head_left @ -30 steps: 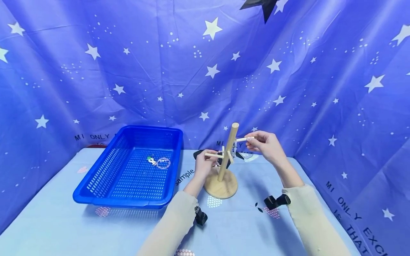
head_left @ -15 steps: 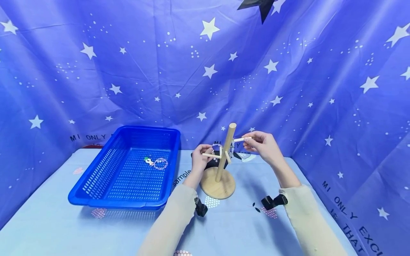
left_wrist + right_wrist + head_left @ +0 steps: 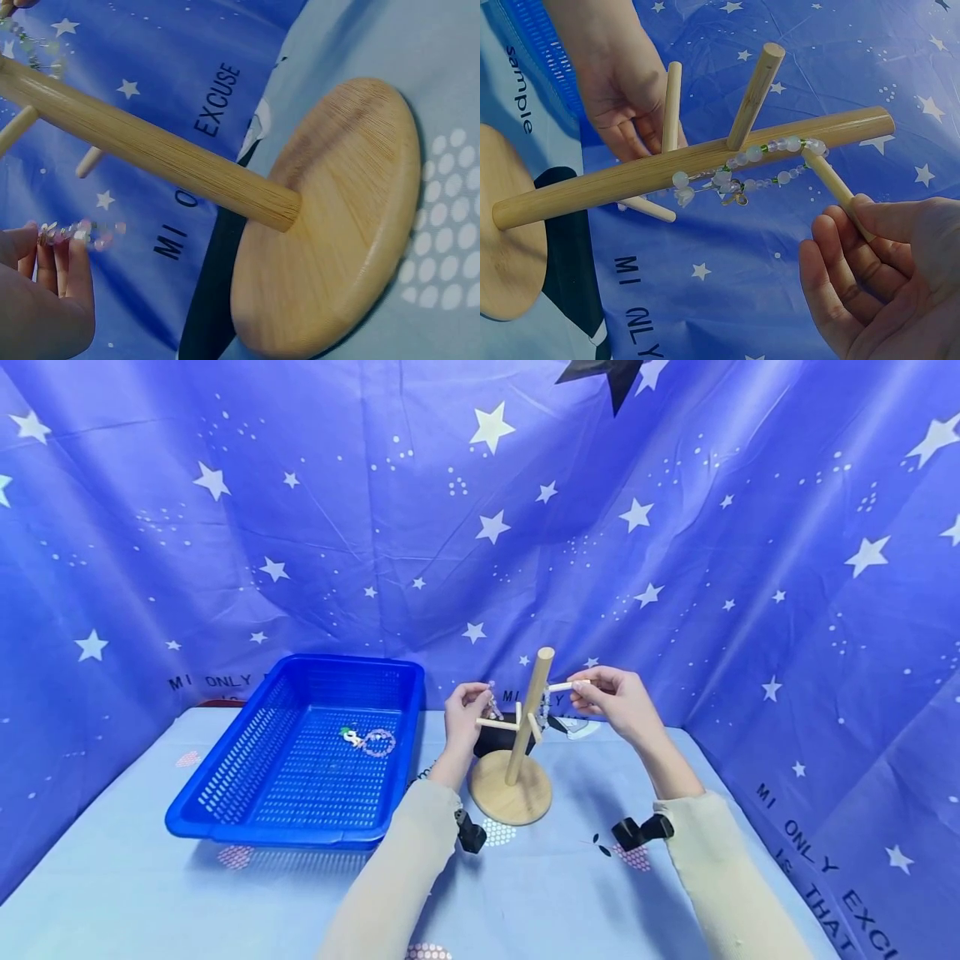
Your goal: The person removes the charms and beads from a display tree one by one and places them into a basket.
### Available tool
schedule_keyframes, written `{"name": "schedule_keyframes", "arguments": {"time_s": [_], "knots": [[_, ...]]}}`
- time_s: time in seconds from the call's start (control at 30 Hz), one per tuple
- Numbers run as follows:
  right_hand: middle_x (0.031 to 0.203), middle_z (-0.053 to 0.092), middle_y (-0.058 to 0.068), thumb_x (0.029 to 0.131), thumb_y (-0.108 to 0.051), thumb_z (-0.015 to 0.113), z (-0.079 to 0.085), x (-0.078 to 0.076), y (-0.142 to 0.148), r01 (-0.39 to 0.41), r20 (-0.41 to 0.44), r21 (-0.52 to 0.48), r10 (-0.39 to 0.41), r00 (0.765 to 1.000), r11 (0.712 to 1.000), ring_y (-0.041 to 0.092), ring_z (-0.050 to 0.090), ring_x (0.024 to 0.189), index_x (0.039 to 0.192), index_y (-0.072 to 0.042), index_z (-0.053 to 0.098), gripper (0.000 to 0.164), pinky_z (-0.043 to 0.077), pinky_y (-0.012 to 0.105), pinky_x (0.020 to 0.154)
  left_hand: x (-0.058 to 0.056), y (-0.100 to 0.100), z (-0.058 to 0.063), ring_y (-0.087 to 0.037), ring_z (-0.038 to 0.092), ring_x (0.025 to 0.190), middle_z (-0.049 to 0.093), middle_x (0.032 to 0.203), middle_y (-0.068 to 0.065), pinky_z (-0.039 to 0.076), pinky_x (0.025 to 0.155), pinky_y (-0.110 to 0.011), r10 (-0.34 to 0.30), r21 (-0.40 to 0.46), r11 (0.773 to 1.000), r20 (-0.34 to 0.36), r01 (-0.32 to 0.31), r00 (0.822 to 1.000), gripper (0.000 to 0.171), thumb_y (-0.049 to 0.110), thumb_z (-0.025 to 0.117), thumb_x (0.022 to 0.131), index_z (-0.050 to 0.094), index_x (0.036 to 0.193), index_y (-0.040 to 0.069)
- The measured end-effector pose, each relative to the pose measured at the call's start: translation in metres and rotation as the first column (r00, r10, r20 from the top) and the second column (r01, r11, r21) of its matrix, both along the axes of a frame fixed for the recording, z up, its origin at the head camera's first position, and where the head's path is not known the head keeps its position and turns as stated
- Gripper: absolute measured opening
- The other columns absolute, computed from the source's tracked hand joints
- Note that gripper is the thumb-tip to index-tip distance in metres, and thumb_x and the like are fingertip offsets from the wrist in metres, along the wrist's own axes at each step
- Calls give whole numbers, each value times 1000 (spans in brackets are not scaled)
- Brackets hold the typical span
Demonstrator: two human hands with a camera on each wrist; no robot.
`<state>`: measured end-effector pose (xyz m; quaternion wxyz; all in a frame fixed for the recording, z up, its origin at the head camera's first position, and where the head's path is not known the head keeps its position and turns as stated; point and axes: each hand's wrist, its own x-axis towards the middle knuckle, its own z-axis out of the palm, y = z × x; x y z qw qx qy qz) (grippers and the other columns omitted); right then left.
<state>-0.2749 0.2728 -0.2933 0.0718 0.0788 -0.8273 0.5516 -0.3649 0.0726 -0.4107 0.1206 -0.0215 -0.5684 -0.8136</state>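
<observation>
Up toward 11 o'clock the left hand (image 3: 462,718) has gone a little, and the pink bracelet (image 3: 84,234) went with it, farther from the wooden stand (image 3: 524,735). With the stand's pole as the middle of the clock in the head view, this hand is at 9 o'clock. Its fingers are close together, pinching one end of the beads. In the left wrist view, blue cloth (image 3: 139,277) shows between the beads and the nearest peg.

At about 3 o'clock, the right hand (image 3: 618,697) pinches the outer end of the upper peg (image 3: 836,184) with its fingers. A white bracelet (image 3: 754,154) hangs on that peg, close to the pole.

Over at 9 o'clock, past the left hand, the blue basket (image 3: 292,837) sits with one more bracelet (image 3: 366,744) lying inside. Its right edge is well apart from the round base (image 3: 495,797). The base sits in from the far edge of the tabletop (image 3: 558,902), with more room toward 4 o'clock, before the right edge.
</observation>
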Motion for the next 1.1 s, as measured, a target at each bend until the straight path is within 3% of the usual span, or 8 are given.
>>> {"name": "schedule_keyframes", "arguments": {"time_s": [0.23, 0.33, 0.6, 0.73, 1.1], "knots": [[78, 67, -8, 101, -10, 56, -1, 0, -1, 0, 4, 0, 0, 1000, 1000, 1, 68, 72, 121, 17, 57, 34, 61, 22, 76, 6, -11, 16, -7, 57, 63, 63, 77, 3, 48, 62, -17, 69, 15, 998, -2, -69, 998, 14, -1, 65, 93, 66, 104, -8], [79, 68, -7, 101, -10, 56, -2, 0, -1, -1, 2, 6, 1, 1000, 1000, 1, 68, 72, 122, 17, 57, 33, 61, 23, 76, 9, -17, 26, -9, 56, 61, 65, 80, -3, 48, 60, -19, 88, 50, 995, -18, -87, 996, 13, -1, 64, 93, 65, 104, -7], [77, 68, -9, 101, -10, 56, 0, 1, 1, -10, 2, -4, 10, 1000, 1000, 2, 69, 73, 123, 17, 56, 35, 61, 23, 77, 18, -26, 52, -10, 54, 60, 64, 87, -2, 45, 55, -17, 142, 120, 984, -71, -133, 987, 9, -4, 61, 94, 62, 103, -5], [78, 68, -8, 101, -10, 57, 0, 2, 2, -12, 1, -4, 12, 1000, 1000, 2, 69, 73, 124, 17, 56, 35, 61, 23, 77, 23, -31, 67, -9, 54, 63, 64, 91, -8, 46, 56, -18, 150, 135, 982, -114, -134, 982, 9, -3, 61, 95, 61, 104, -3], [79, 69, -5, 101, -12, 57, 0, 1, 1, -2, -7, 19, 2, 1000, 1000, 1, 68, 72, 123, 16, 57, 36, 61, 24, 77, 38, -57, 108, -8, 56, 70, 61, 86, 0, 46, 60, -14, 105, 100, 991, -196, -86, 975, 9, 1, 60, 97, 61, 106, 0]]}}
